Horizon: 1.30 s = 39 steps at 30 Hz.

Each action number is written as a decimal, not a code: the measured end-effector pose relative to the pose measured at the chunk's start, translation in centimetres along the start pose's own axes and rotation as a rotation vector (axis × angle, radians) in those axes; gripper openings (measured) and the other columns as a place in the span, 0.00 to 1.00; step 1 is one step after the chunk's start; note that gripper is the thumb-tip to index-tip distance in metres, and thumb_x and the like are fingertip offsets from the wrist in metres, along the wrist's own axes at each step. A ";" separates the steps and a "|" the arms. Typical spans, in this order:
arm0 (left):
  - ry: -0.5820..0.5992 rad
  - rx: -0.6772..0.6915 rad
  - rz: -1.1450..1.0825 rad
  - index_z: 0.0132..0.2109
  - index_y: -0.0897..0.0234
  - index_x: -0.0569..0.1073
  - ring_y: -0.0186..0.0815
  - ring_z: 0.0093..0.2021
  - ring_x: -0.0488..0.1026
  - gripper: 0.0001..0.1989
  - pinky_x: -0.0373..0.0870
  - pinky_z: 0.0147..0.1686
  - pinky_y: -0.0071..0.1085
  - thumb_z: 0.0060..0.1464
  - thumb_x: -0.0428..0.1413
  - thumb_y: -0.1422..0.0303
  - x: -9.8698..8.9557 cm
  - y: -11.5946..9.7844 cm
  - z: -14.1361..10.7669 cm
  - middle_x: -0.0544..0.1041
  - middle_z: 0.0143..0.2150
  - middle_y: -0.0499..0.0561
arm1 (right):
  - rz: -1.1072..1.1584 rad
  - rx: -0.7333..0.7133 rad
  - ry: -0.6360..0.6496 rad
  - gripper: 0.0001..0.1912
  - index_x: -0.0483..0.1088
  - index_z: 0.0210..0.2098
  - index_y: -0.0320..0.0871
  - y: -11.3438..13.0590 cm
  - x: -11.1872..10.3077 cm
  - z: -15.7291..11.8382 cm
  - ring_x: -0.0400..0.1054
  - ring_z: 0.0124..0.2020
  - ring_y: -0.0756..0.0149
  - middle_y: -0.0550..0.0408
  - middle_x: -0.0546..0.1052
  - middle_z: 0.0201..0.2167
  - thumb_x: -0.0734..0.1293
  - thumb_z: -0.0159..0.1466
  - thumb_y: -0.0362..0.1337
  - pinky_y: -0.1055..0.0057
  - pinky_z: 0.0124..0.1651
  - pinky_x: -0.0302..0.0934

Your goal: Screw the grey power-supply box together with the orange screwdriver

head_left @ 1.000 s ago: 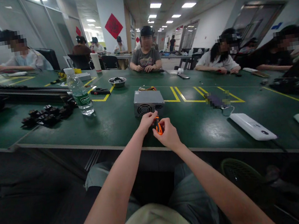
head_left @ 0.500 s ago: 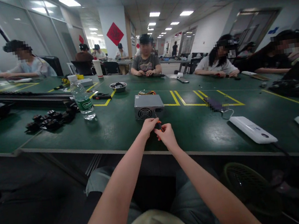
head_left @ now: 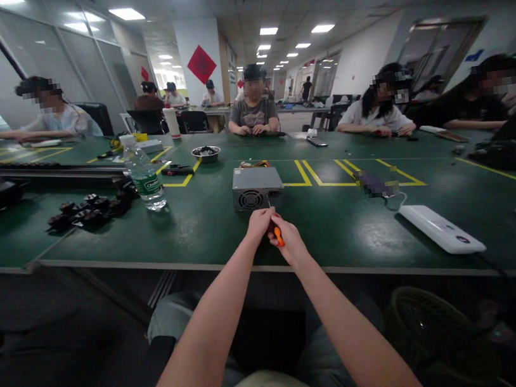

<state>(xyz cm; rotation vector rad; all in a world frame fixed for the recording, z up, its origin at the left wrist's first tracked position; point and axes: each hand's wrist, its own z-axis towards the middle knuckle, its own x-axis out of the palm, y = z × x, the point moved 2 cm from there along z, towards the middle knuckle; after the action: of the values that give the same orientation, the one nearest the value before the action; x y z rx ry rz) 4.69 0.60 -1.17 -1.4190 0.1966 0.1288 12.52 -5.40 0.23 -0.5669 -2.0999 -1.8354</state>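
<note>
Green, yellow-lined worktop [head_left: 200, 228]: carries the grey metal box-shaped power supply unit [head_left: 257, 179], at centre. Right-hand grip [head_left: 291, 241]: now drawn up against the left-hand grip [head_left: 259, 222]; both are closed on the orange-and-black screwdriver [head_left: 279, 236]. Its thin shaft points at the unit, suggesting re-gripping for turning.

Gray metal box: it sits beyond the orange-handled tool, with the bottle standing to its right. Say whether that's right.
Wrong side: the head view shows the bottle standing left of the metal box, which sits beyond the orange-handled tool.
</note>
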 end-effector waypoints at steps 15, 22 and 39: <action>-0.454 0.631 0.807 0.55 0.61 0.63 0.38 0.60 0.56 0.18 0.51 0.59 0.40 0.58 0.43 0.73 -2.2 -3.8 0.4 0.64 0.58 0.53 | 0.367 0.290 0.040 0.13 0.64 0.26 0.38 1.0 0.4 0.1 0.55 0.12 0.81 0.60 0.65 0.15 0.55 0.64 0.34 0.85 0.11 0.50; -0.353 0.616 1.056 0.58 0.62 0.60 0.39 0.61 0.55 0.23 0.44 0.62 0.42 0.54 0.45 0.74 -2.9 -2.7 1.4 0.63 0.60 0.51 | 0.464 0.300 0.001 0.07 0.64 0.27 0.38 0.4 1.5 -0.4 0.58 0.14 0.82 0.61 0.66 0.17 0.60 0.62 0.29 0.88 0.13 0.52; -0.376 0.619 0.972 0.57 0.60 0.62 0.37 0.61 0.56 0.22 0.43 0.63 0.41 0.54 0.47 0.71 -3.2 -2.4 1.1 0.65 0.59 0.49 | 0.569 0.361 0.100 0.12 0.67 0.30 0.36 -0.6 2.6 -0.9 0.57 0.15 0.82 0.60 0.65 0.19 0.56 0.66 0.34 0.88 0.14 0.54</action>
<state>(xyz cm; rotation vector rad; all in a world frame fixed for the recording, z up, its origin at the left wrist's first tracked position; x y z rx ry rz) 2.13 1.44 1.99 -0.5659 0.5478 1.0328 9.94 -6.06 1.02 -0.8446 -1.8799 -1.1209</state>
